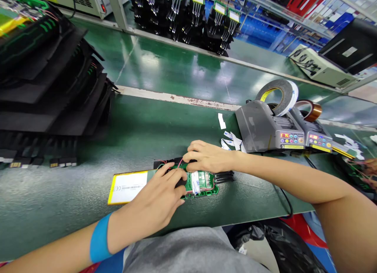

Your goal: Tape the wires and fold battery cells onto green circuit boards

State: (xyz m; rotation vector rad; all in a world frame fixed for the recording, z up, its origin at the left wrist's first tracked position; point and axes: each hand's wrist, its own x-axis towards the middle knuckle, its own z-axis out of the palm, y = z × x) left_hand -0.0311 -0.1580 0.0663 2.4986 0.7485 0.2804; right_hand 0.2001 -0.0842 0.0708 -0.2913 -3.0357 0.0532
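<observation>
A small green plastic housing with a circuit board inside point(203, 179) lies on the bench in front of me. A white strip of adhesive tape point(195, 182) crosses it, and flat black cables leave its right end. My left hand point(159, 190), with a blue wristband, bends over the left part of the housing, its fingers gripping there. My right hand point(202, 157) is closed at the far edge, pinching a thin pink-red wire point(180, 161). A flat white battery pack with yellow edges point(129, 187) extends left from under my left hand. The fingers cover part of the board.
Stacked black folded panels with cables point(44, 96) stand at left. Two tape dispensers point(265, 127) carry tape rolls at right, beside white liner scraps point(231, 140). More units hang at the back point(188, 13). Another person's hand point(371, 173) works at far right. A black bag point(277, 241) hangs below the bench edge.
</observation>
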